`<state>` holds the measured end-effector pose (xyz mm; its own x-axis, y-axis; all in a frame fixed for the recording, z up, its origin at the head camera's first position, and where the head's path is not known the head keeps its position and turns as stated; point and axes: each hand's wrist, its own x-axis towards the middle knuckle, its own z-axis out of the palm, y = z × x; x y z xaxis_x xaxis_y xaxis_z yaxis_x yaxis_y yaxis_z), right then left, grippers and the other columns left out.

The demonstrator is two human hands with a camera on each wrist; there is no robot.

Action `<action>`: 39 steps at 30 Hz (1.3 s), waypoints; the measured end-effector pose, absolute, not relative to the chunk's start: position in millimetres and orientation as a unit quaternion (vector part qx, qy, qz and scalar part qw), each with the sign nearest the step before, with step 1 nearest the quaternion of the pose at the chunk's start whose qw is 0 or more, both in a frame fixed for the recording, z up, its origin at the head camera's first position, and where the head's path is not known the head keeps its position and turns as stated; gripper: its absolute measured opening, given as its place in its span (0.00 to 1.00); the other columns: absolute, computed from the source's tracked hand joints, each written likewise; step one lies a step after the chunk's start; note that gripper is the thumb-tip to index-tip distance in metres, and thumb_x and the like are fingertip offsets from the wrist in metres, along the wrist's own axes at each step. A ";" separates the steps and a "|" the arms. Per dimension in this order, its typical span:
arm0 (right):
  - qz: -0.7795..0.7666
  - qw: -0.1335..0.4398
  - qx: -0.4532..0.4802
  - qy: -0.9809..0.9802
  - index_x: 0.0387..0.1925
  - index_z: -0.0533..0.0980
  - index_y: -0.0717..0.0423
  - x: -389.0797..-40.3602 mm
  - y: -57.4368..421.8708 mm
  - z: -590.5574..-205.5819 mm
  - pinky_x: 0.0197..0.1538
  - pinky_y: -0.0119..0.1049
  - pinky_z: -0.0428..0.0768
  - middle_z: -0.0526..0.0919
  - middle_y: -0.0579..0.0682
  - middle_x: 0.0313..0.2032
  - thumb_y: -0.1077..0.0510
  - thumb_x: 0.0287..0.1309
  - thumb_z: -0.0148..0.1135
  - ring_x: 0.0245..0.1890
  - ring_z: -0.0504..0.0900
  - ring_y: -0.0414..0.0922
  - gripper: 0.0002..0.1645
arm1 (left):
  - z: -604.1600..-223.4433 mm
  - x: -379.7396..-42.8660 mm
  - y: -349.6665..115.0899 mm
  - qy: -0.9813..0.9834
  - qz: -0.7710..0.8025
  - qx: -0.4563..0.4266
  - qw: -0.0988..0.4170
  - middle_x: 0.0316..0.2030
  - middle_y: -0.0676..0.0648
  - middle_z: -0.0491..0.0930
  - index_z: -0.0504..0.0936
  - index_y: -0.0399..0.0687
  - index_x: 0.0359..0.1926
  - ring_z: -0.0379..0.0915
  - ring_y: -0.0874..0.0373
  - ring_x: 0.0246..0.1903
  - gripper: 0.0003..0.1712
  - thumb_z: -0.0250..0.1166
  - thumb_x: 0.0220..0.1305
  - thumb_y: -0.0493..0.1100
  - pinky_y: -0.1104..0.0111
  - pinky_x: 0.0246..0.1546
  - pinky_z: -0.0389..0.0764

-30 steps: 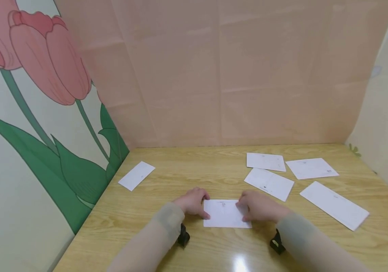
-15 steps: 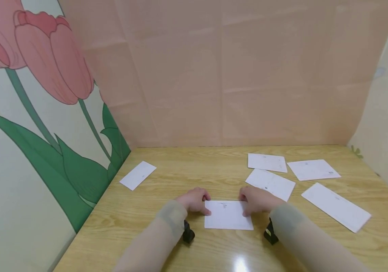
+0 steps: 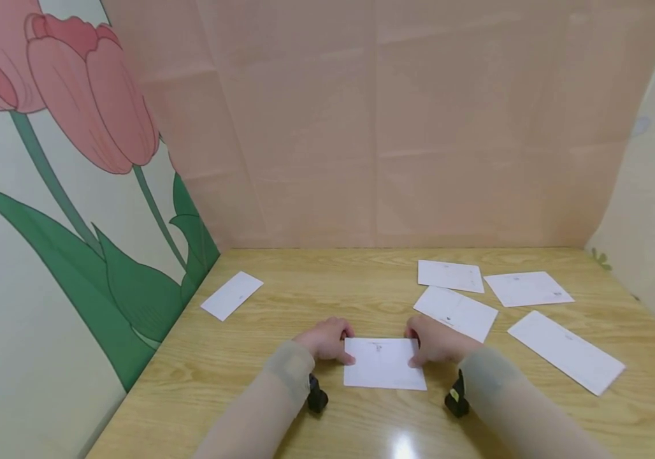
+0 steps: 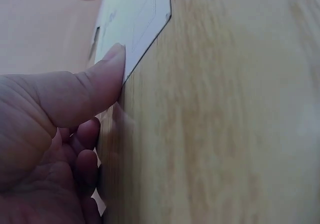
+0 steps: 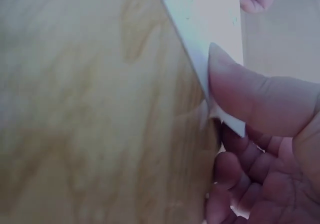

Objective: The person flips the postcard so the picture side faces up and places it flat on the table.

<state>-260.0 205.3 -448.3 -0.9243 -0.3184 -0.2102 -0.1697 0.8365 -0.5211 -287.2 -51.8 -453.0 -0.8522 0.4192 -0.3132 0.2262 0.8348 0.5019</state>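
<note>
A printed white paper is at the near middle of the wooden table; whether flat or slightly raised is hard to tell. The left hand pinches its left end, the right hand its right, thumbs on top, fingers curled at the edges. The right hand, over that end a second ago, is now farther out, baring more of it; the hold looks more even and probably steadier. Four other papers lie to the right, a lone paper to the left.
</note>
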 end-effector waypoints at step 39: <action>-0.312 0.132 -0.087 0.937 0.36 0.76 0.50 -255.6 208.9 -452.4 0.39 0.40 0.67 0.73 0.47 0.31 0.59 0.47 0.74 0.34 0.70 0.46 0.15 | -453.3 -281.6 -51.4 0.935 0.259 0.165 0.180 0.43 0.54 0.74 0.79 0.56 0.43 0.67 0.56 0.45 0.20 0.77 0.49 0.47 0.58 0.51 0.69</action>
<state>-255.6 208.9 -452.4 -0.9499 -0.2453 -0.1934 -0.0803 0.7901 -0.6077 -281.6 -51.4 -453.3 -0.8813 0.4009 -0.2502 0.2149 0.8116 0.5433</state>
